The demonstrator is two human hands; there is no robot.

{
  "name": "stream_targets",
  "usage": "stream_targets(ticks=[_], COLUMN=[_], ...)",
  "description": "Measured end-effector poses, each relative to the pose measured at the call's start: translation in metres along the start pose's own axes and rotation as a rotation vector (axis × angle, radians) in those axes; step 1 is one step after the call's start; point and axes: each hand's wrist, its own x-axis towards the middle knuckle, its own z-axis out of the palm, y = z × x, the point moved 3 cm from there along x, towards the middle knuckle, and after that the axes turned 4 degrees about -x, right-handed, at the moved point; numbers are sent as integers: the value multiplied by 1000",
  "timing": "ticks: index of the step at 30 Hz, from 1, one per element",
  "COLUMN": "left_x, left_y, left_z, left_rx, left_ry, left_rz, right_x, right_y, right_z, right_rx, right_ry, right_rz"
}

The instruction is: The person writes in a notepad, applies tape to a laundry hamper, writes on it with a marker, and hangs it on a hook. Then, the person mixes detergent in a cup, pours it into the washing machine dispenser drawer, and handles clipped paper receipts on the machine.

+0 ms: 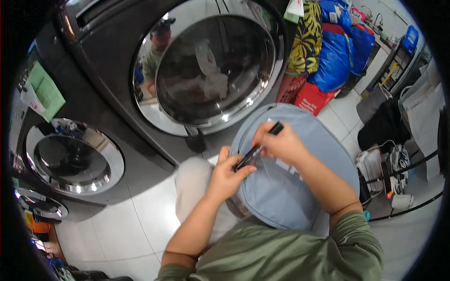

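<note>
A black marker pen (248, 157) slants between my two hands, its upper end pointing away from me. My left hand (226, 175) is closed around the lower end, thumb and fingers pinching it. Higher up, the fingers of my right hand (284, 144) grip the same marker. Whether its cap is on or off, I cannot tell. Both hands are above a grey-blue fabric basket (323, 140) with a rounded top, which stands in front of me. Small white marks (288, 168) show on the fabric beneath my right hand.
A dark front-loading machine (215, 70) with a round glass door stands ahead, with another machine (70, 159) to the left. Stuffed blue bags (333, 61) and a red bag (311, 97) sit at the back right. A wire rack (403, 210) stands on the right.
</note>
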Motion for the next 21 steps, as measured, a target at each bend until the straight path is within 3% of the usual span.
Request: stream_targets(ticks=[2, 7, 10, 13, 15, 17, 18, 21], left_x=[0, 5, 6, 6, 4, -2, -3, -1], left_y=[-9, -15, -18, -21, -18, -46, -55, -24], left_z=[-6, -6, 1, 3, 5, 0, 0, 12], left_rx=[33, 165, -27, -133, -152, -391, -512, -554], left_ry=[49, 42, 84, 72, 34, 57, 69, 172], left_rz=[-49, 94, -45, -91, -142, -258, -317, -307], right_x=[9, 17, 16, 25, 41, 32, 16, 4], right_y=[2, 8, 1, 23, 52, 50, 38, 30], right_z=[3, 11, 9, 9, 9, 3, 1, -12], right_rx=[-16, -188, -281, 112, 56, 45, 246, 273], right_ry=[-87, -329, -257, -242, -94, 115, 252, 251], right_rz=[-121, -325, -206, -333, -327, -366, -403, -423])
